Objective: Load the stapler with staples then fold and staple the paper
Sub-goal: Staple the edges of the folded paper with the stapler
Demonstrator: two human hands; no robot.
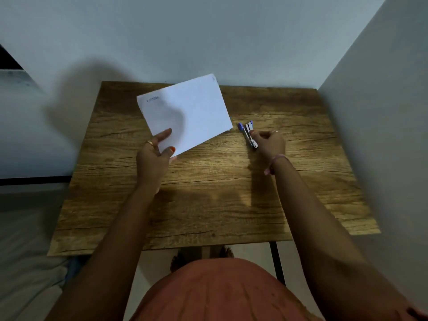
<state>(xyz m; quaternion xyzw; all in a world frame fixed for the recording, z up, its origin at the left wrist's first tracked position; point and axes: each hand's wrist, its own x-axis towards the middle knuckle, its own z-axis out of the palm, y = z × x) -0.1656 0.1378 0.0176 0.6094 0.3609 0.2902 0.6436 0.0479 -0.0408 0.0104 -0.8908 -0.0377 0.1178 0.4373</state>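
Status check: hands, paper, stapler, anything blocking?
Left hand pinching the paper by its near corner, sheet lifted. Right hand on the stapler, which lies on the table. Nothing between them.

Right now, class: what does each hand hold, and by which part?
The left hand pinches the paper at its near corner. The right hand grips the stapler along its near end.

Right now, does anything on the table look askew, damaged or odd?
Nothing damaged. The paper sits skewed, its far corner past the table edge, held by the left hand. The right hand grips the stapler.
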